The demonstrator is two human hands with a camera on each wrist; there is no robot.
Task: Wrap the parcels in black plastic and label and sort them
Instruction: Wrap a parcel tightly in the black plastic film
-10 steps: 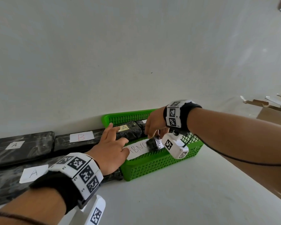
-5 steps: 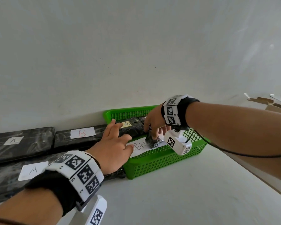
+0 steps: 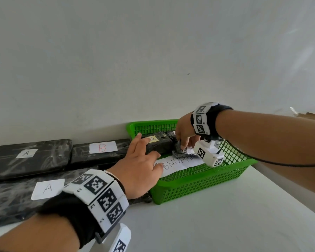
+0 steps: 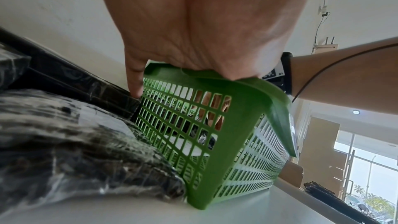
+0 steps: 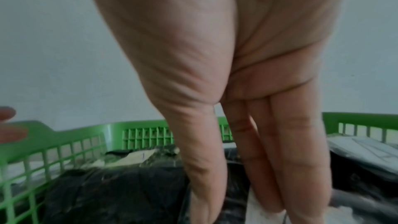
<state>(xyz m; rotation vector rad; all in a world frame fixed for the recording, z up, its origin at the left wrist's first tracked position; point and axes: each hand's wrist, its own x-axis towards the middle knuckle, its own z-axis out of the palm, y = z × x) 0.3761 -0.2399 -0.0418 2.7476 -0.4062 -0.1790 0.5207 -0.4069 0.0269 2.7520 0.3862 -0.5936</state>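
Packing room: labelled wrapped parcels (image 3: 29, 159), green sorting basket (image 3: 198, 184).

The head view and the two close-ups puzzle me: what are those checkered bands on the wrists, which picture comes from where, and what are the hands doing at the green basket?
No machine here: a person works with bare hands. The checkered wristbands are markers, and a small camera hangs under each wrist. The wide picture comes from a camera on the head; the two close-ups look along each palm.

On the white table lie flat parcels in black plastic, labelled A, B and A. Beside them stands a green basket holding a paper sign and more wrapped parcels.

The left hand rests open on the basket's rim, fingers straight. The right hand reaches into the basket and pinches a small black-wrapped parcel.
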